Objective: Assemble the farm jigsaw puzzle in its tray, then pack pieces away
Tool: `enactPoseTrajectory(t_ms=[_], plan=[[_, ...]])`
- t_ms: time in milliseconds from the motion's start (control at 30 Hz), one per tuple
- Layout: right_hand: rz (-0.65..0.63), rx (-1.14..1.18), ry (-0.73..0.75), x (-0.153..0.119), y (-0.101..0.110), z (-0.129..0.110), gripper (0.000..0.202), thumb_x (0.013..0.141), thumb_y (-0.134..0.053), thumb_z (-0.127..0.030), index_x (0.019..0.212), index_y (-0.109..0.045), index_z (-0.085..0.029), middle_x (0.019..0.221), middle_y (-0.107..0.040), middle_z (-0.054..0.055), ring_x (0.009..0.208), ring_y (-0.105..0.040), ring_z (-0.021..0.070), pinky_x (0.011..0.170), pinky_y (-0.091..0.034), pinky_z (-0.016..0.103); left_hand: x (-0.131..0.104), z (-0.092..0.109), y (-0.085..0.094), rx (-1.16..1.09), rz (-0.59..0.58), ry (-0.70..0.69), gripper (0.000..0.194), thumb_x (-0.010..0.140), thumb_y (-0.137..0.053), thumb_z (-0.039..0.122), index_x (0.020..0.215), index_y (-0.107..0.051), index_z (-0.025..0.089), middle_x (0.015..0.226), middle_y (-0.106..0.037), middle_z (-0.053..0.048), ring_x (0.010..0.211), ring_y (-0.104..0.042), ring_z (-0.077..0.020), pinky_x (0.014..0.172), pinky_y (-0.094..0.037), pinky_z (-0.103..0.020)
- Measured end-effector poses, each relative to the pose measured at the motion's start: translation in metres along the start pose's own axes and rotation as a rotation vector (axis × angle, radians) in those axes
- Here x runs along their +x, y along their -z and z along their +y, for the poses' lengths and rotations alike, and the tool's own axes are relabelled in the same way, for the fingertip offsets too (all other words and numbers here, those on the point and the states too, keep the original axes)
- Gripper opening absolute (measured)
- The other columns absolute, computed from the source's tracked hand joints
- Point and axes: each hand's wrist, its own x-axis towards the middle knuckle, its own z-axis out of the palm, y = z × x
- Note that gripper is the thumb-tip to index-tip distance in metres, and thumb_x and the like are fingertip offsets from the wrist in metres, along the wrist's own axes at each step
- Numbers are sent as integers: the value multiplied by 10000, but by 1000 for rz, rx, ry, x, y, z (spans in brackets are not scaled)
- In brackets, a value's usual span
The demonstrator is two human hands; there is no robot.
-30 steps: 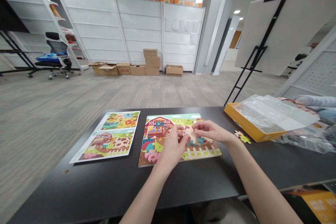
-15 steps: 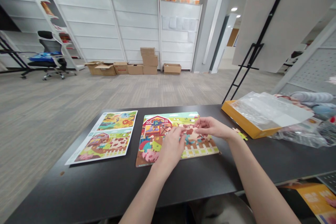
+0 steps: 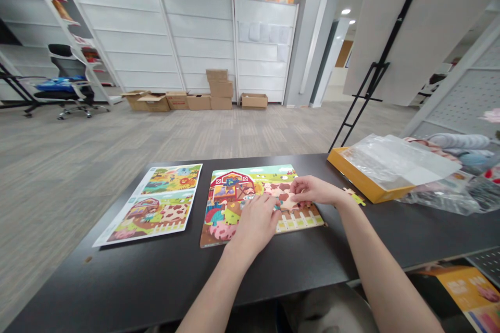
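Note:
A farm-picture jigsaw puzzle [image 3: 300,221] lies on the black table, showing a red barn, a spotted pig, a cow and a white fence. My left hand [image 3: 255,221] rests on its middle, fingers stretched forward over the picture and palm down. At the cow, my right hand [image 3: 314,191] has its thumb and fingers pinched on a cow-patterned puzzle piece [image 3: 287,201] lying in the picture. The fingers partly hide that piece's edges. Left of the puzzle is a printed sheet [image 3: 172,212] with two pictures, the lower one matching the farm scene.
Loose puzzle pieces [image 3: 354,196] lie right of my right hand, beside a yellow box [image 3: 351,174] with clear plastic in it. Plastic bags [image 3: 441,192] crowd the table's right side. An easel board [image 3: 422,36] stands beyond; cardboard boxes [image 3: 221,94] line the far shelves.
The cow-patterned piece now covers most of the teal gaps seen in the cow's body. My right hand has lowered slightly, and my left hand has shifted a little to the right.

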Motion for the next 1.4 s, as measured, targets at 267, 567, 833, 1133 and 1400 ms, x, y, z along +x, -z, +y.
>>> enactPoseTrajectory(t_ms=[267, 567, 833, 1133, 1400], plan=[[75, -122, 31, 3, -1, 3, 371, 730, -766, -479, 867, -640, -158, 731, -707, 39, 665, -649, 172, 599, -471, 261, -3, 1, -2, 21, -55, -88, 162, 919, -616, 295, 1044, -658, 202, 1086, -677, -75, 1068, -603, -263, 937, -465, -406], [136, -237, 25, 4, -6, 0, 262, 715, -738, -402, 819, -669, -172, 716, -657, 11, 628, -573, 143, 563, -426, 250, -4, 3, -1, 85, -83, -110, 152, 907, -633, 309, 994, -676, 193, 1075, -672, -77, 1068, -592, -272, 955, -459, -430], [124, -229, 6, 1, -3, 1, 312, 676, -779, -402, 848, -670, -165, 672, -611, -7, 635, -546, 140, 566, -416, 244, -4, 3, 1, 95, -93, -128, 214, 925, -608, 335, 1082, -649, 196, 1144, -665, -95, 1113, -583, -285, 971, -463, -445], [90, -258, -17, -2, -3, -5, 283, 699, -756, -434, 735, -641, -177, 672, -626, -4, 631, -531, 142, 578, -387, 251, -11, 4, -11, 100, -115, -190, 572, 963, -494, 539, 1457, -444, 255, 1549, -448, -86, 1443, -349, -350, 1170, -288, -535], [251, -395, 28, 2, 2, 3, 314, 796, -659, -485, 762, -689, -175, 683, -688, 28, 655, -589, 177, 599, -412, 268, -9, 4, -15, 138, -104, -187, 523, 943, -541, 511, 1396, -506, 252, 1518, -487, -89, 1407, -399, -348, 1158, -304, -518]])
